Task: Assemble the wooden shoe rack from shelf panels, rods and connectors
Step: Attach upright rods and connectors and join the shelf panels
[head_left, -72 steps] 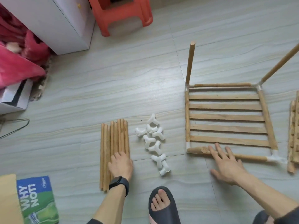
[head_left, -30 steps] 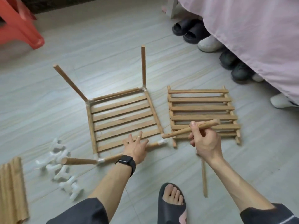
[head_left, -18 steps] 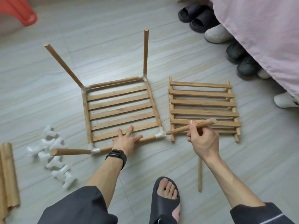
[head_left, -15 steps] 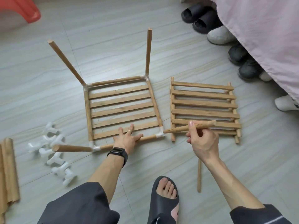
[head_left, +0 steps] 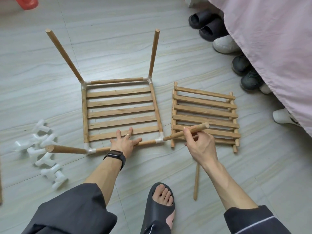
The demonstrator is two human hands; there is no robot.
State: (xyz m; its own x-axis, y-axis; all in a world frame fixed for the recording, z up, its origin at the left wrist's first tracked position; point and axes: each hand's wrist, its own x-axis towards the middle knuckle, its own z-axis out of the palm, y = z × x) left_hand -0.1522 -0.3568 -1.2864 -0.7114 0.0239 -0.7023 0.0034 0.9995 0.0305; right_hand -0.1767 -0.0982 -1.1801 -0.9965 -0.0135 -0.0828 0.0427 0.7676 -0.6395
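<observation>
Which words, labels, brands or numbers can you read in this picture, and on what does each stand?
None can be read.
The watch face is dark and shows no figures.
The dark mark on the white slipper by the bed sheet is blurred and partly covered, so it is unreadable.

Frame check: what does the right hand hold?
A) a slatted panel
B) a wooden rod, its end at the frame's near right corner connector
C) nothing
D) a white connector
B: the right hand grips a wooden rod whose lower end meets the white connector at the near right corner of the frame; the left hand lies flat on the front rod.
</observation>
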